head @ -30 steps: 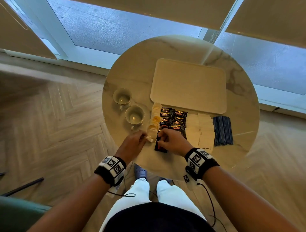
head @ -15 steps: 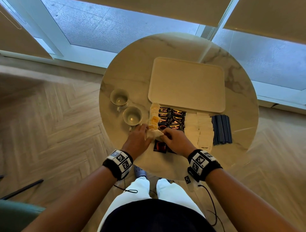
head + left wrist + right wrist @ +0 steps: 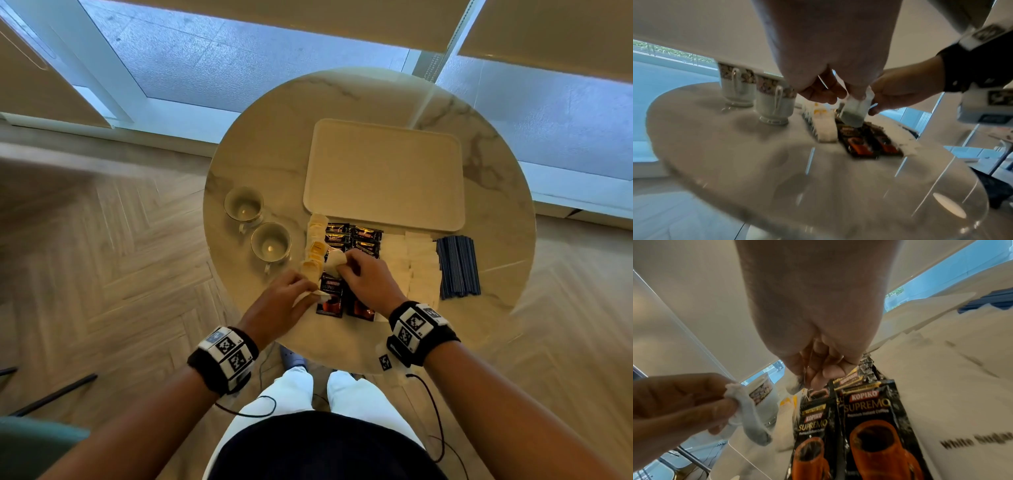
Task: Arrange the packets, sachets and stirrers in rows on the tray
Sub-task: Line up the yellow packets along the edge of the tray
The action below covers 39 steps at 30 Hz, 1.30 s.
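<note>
A bare beige tray (image 3: 383, 171) is seen on the round marble table (image 3: 274, 137). Along its near edge, tea bags (image 3: 315, 245), black coffee packets (image 3: 356, 236), white sachets (image 3: 419, 263) and blue stirrers (image 3: 457, 267) are laid. A white tea bag (image 3: 334, 262) is pinched by the right hand (image 3: 368, 282); another (image 3: 320, 295) is held by the left hand (image 3: 279, 303). Two cups (image 3: 270, 245) are placed left.

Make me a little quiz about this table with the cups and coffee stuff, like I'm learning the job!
1. True or false: the left hand pinches a coffee packet.
2. How many cups stand on the table? A one, B two, C four.
3. Fill in: the stirrers are ___ in colour.
Key: 1 false, it pinches a white tea bag; 2 B; 3 blue.
</note>
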Available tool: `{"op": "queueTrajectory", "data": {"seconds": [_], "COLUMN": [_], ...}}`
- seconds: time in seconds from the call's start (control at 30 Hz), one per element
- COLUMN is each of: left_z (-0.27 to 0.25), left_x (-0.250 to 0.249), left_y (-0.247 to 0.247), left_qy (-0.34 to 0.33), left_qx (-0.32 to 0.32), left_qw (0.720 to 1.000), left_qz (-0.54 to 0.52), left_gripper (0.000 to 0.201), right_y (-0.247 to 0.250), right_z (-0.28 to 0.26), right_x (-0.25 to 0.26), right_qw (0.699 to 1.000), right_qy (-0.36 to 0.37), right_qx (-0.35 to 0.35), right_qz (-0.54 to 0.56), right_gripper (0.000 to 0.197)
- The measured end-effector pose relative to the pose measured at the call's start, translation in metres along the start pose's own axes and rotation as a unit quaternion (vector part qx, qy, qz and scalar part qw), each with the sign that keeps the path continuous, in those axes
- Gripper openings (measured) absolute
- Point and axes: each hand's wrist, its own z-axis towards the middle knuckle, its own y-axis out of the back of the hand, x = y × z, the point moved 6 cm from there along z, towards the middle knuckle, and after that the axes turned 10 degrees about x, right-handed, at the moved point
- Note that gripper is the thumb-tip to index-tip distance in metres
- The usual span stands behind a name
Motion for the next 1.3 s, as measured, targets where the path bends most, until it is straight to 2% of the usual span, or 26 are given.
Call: {"op": "queueTrajectory", "data": {"seconds": [0.1, 0.2, 0.3, 0.43, 0.63, 0.8, 0.97, 1.13, 1.3], "left_z": [0.009, 0.031, 0.056, 0.091, 0.143, 0.196, 0.254, 0.309, 0.348], "left_x": [-0.016, -0.026, -0.036, -0.036, -0.028, -0.011, 0.013, 0.053, 0.093], "left_y": [0.019, 0.047, 0.077, 0.105, 0.138, 0.153, 0.162, 0.161, 0.160], "left_qy": [-0.020, -0.020, -0.031, -0.041, 0.009, 0.063, 0.095, 0.150, 0.183], "left_qx": [-0.022, -0.055, -0.105, -0.132, -0.157, -0.145, -0.118, -0.078, -0.065], "left_qw": [0.999, 0.998, 0.992, 0.988, 0.980, 0.982, 0.988, 0.986, 0.981], "left_qz": [0.017, -0.010, -0.068, -0.069, -0.119, -0.098, -0.037, -0.013, 0.014], "left_gripper": [0.025, 0.022, 0.020, 0.016, 0.020, 0.016, 0.012, 0.016, 0.020], "right_y": [0.007, 0.022, 0.045, 0.075, 0.112, 0.136, 0.151, 0.155, 0.151], "right_z": [0.007, 0.014, 0.021, 0.039, 0.074, 0.118, 0.174, 0.234, 0.286], "right_x": [0.014, 0.032, 0.047, 0.064, 0.077, 0.066, 0.047, 0.030, 0.014], "right_qw": [0.999, 0.997, 0.996, 0.996, 0.989, 0.988, 0.990, 0.993, 0.992], "right_qy": [0.039, 0.065, 0.071, 0.067, 0.060, 0.047, 0.027, 0.018, 0.020], "right_qx": [0.018, 0.028, 0.015, -0.003, -0.036, -0.106, -0.120, -0.115, -0.122], "right_qz": [0.002, 0.021, 0.050, 0.056, 0.129, 0.100, 0.071, 0.029, 0.020], "right_gripper": [0.014, 0.015, 0.017, 0.019, 0.029, 0.022, 0.011, 0.022, 0.028]}}
